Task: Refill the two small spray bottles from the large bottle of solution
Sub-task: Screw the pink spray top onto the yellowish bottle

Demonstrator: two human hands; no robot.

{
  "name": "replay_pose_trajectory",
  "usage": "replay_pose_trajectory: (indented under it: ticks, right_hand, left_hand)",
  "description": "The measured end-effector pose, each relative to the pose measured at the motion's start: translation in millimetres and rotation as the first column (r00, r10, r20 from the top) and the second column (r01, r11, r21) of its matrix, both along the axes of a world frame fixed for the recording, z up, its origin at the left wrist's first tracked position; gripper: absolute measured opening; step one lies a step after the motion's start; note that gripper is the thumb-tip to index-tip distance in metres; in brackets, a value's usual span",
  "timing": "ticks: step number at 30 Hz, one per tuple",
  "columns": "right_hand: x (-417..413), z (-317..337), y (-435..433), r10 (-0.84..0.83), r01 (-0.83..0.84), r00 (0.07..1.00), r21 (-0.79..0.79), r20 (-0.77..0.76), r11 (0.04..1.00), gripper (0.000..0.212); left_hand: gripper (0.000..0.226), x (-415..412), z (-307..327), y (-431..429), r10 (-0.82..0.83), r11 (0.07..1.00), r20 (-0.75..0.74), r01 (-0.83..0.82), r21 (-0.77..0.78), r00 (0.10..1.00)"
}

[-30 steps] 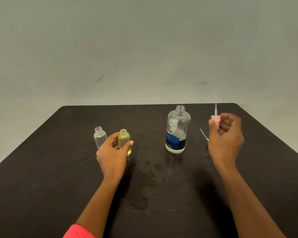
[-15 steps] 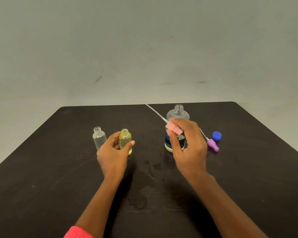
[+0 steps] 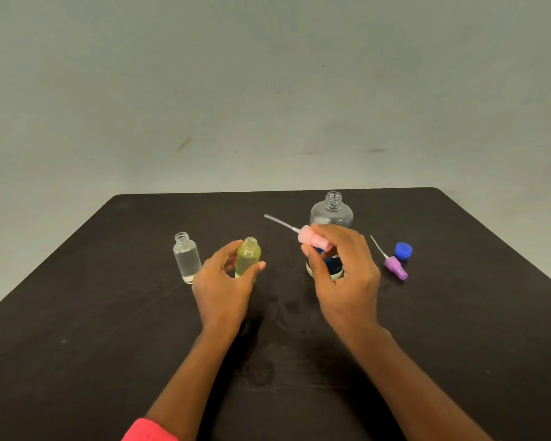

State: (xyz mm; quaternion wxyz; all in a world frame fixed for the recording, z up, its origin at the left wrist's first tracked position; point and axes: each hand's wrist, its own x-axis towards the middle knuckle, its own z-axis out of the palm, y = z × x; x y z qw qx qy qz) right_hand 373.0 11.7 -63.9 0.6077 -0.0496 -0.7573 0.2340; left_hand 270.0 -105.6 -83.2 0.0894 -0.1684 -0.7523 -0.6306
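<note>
**Pink sprayer in R hand, yellow btl in L**

L hand [image 3: 223, 283] has thumb + fingers curled round the yellow btl [image 3: 248, 256], which stands upright on the table [image 3: 77, 329], left of centre. The btl is small, round, translucent plastic w/ a threaded neck and no top. Yellowish fill reaches nearly to the shoulder.

Just beside it on the left stands the clear btl [image 3: 186, 259]. Same shape, neck open, colourless contents, level hard to read.

R hand [image 3: 347, 281] pinches the pink sprayer [image 3: 310, 237] between thumb and fingertips, in the air in front of the big btl [image 3: 331, 211]. The sprayer's thin pale dip tube sticks out tilted, up and to the left.

Big btl is clear plastic w/ rounded shoulders and an open threaded neck. It has a dark blue label low on the body; the text is mostly behind the R hand, so can't read it.

To its right a purple sprayer [image 3: 395, 268] lies on its side, and a blue cap [image 3: 403, 250] sits just behind. Can't tell if they touch.

Table is matte black, scuffed, w/ wet-looking smears mid-surface. A pink sleeve [image 3: 150, 431] shows at the bottom edge.
</note>
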Motion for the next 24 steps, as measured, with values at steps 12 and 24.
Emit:
replay_pose_trajectory:
  ticks: [12,24]
  right_hand:
    - [3.4,5.4,-5.0,0.031,-0.031,0.999,-0.002,0.008,1.000,0.019]
    - [1.2,0.1,-3.3,0.003,-0.003,0.994,0.003,0.107,1.000,0.018]
  left_hand:
    - [0.050,1.8,-1.7,1.3,-0.018,0.997,-0.095,0.010,-0.081,0.995]
    - [0.051,4.2,-2.7,0.2,-0.048,0.991,-0.204,0.022,-0.131,0.978]
